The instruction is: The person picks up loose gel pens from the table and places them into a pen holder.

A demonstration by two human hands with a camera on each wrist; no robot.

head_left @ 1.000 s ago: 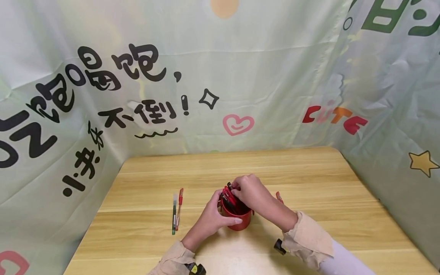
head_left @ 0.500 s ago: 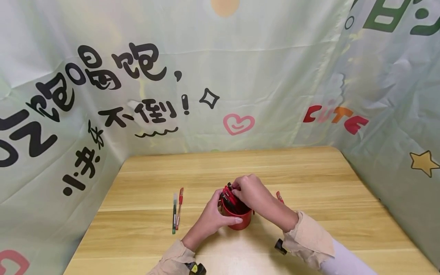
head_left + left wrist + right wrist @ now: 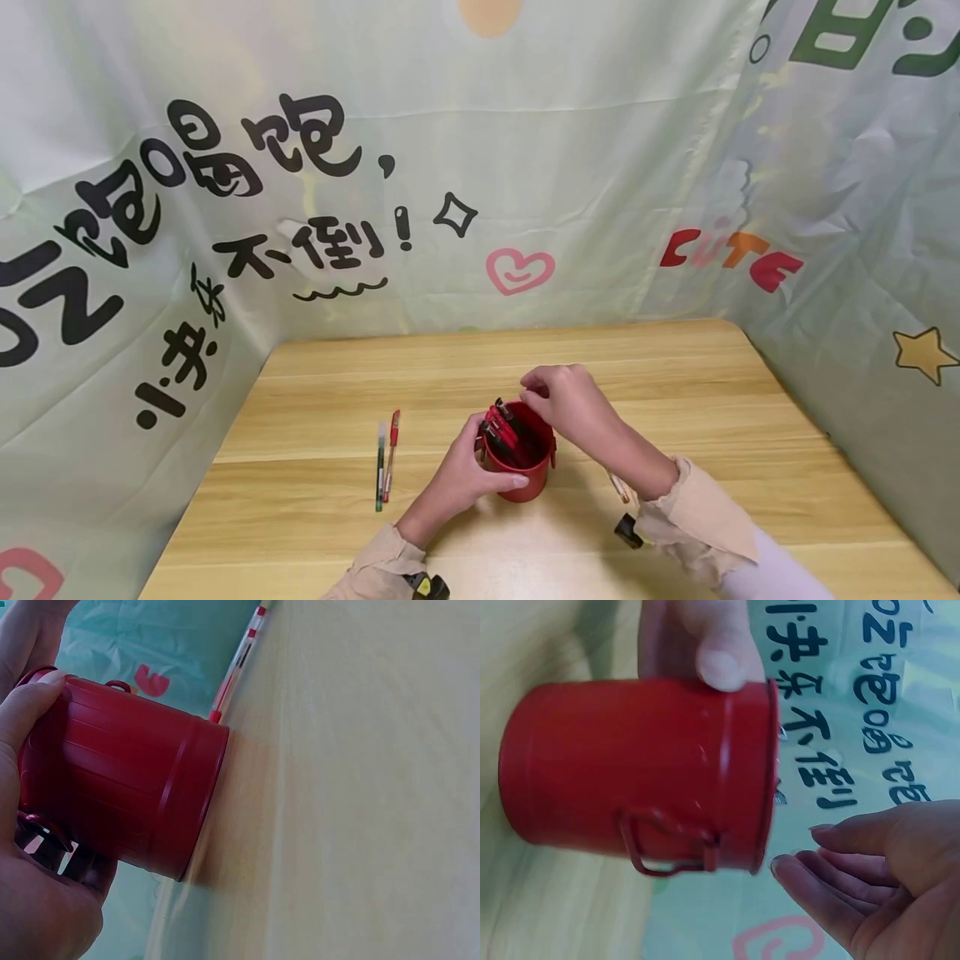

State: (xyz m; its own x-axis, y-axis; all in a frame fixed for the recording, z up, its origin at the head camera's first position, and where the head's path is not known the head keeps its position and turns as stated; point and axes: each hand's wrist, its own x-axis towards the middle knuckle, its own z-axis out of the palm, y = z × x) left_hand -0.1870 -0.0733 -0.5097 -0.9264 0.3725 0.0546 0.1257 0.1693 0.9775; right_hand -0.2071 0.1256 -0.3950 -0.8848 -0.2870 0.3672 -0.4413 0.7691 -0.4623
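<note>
A small red bucket [image 3: 523, 487] with side handles stands on the table, holding several red and black pens [image 3: 501, 427] that lean toward its left side. My left hand [image 3: 453, 477] grips the bucket's left side, its thumb across the front. Just beyond the right of the rim hovers my right hand [image 3: 572, 407], with nothing in it. In the right wrist view that hand [image 3: 900, 877] has loosely bent fingers, and a small gap separates thumb and forefinger. The left wrist view shows the bucket wall [image 3: 127, 772] from the side, hiding the pens inside.
Left of the bucket, a green-ended pen [image 3: 380, 471] and a red-capped pen [image 3: 391, 458] lie side by side on the wooden table [image 3: 315, 400]. Another red pen [image 3: 618, 488] lies to the right, partly hidden under my right forearm. Printed cloth [image 3: 585, 167] hangs around the table.
My right hand has drawn back from the pens in the bucket, up and to the right, clear of the rim. My left hand and the bucket stay put.
</note>
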